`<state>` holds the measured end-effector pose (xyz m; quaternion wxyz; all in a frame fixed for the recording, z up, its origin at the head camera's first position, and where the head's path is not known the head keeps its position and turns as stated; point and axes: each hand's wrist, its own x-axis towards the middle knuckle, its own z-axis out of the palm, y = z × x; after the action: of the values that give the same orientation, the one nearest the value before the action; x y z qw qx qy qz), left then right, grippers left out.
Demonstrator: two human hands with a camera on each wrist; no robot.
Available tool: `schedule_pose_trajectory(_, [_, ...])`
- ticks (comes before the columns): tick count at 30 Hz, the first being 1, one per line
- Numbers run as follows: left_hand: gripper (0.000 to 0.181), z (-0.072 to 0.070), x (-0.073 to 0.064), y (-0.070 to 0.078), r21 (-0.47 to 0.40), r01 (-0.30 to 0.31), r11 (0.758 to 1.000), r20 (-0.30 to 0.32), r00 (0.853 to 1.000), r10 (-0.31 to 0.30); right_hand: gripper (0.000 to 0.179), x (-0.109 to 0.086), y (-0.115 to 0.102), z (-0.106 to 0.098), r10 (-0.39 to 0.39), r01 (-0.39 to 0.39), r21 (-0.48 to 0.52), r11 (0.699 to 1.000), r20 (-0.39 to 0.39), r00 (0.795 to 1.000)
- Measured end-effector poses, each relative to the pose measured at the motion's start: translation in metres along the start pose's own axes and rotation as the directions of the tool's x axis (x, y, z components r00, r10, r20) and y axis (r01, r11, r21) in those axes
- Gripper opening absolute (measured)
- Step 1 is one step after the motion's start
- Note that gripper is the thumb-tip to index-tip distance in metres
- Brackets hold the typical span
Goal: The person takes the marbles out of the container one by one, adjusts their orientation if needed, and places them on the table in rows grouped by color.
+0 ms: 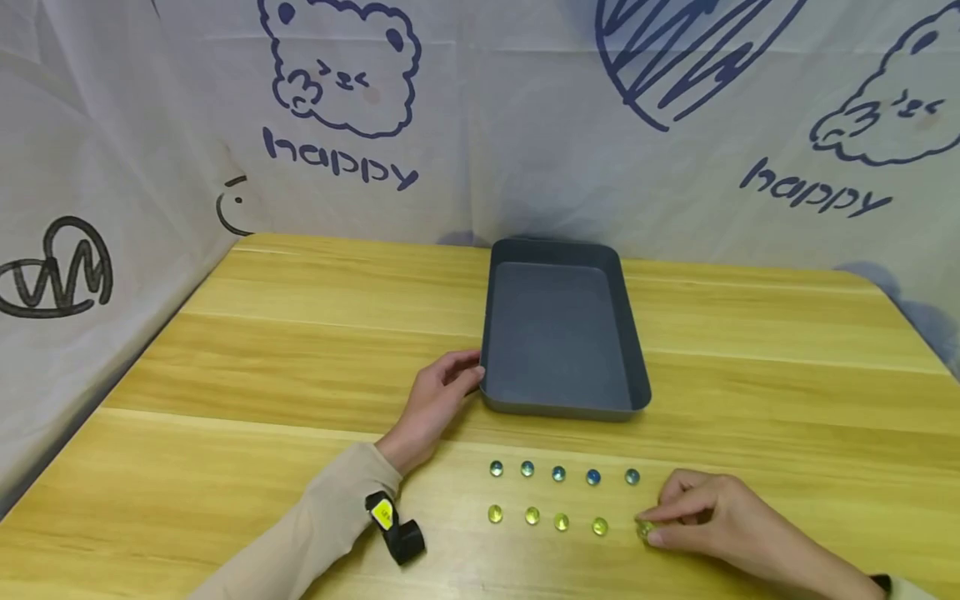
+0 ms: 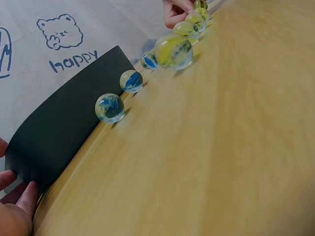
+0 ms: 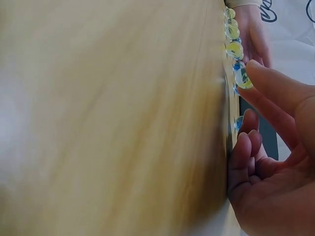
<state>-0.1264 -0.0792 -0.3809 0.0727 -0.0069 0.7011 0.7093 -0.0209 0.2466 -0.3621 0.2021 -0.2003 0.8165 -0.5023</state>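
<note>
My right hand pinches a clear glass marble with yellow swirls between thumb and fingers, at the right end of a row. The same marble shows at the fingertips in the right wrist view. Left of it are several more yellow marbles. Behind them runs a second row of several blue marbles. My left hand touches the outer left wall of a dark grey rectangular tray near its front corner. Its fingertips and thumb rest against that wall in the left wrist view.
The tray's bare inner floor shows beyond the marble rows. A wood-grain table carries everything. White cloth with blue drawings hangs behind it and along the left. A black strap with a yellow label sits at the left sleeve.
</note>
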Motion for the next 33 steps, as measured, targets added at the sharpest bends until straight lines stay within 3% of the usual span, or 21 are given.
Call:
schedule_pose_trajectory(11, [0.035, -0.0006, 0.0009, 0.0008, 0.007, -0.003, 1.0, 0.001, 1.0, 0.003, 0.017, 0.0039, 0.0039, 0.0032, -0.121, 0.121, -0.093, 0.988, 0.005, 0.993])
schedule_pose_trajectory(14, [0.034, -0.0006, 0.0005, 0.0009, 0.014, -0.002, 1.0, -0.002, 1.0, 0.002, 0.017, 0.0041, 0.0037, 0.0032, -0.116, 0.117, -0.11, 0.987, 0.01, 0.993])
schedule_pose_trajectory(21, [0.035, -0.0005, -0.0001, 0.0015, 0.02, 0.001, 1.0, -0.005, 1.0, -0.001, 0.02, 0.0025, 0.0012, 0.0013, -0.027, 0.028, -0.127, 0.991, 0.014, 1.0])
schedule_pose_trajectory(33, [0.035, -0.0014, 0.0016, -0.0021, 0.015, -0.005, 1.0, -0.007, 1.0, 0.005, 0.018, 0.0053, 0.0055, 0.0031, -0.078, 0.077, -0.16, 0.984, -0.004, 0.997])
